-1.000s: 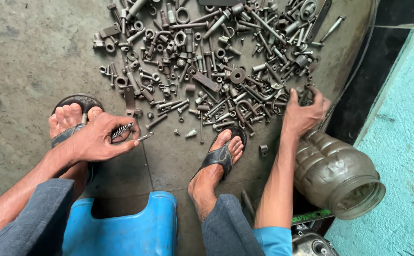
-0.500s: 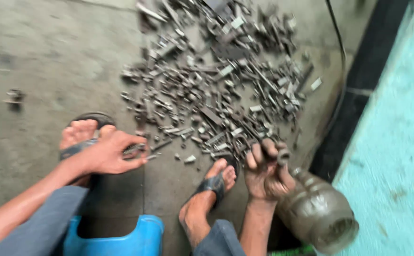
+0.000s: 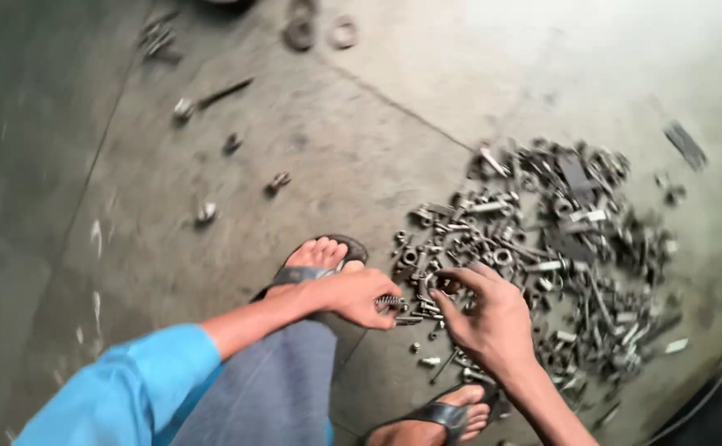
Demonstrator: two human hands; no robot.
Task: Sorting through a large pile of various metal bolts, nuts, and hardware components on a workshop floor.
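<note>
At six o'clock, left hand pinches a threaded bolt; right hand, fingers curled but empty, could scatter the hardware pile.

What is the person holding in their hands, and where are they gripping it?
The left hand pinches a small threaded bolt by one end, between the fingertips. The right hand reaches into the pile of nuts and bolts; whether it grips anything cannot be told.
</note>
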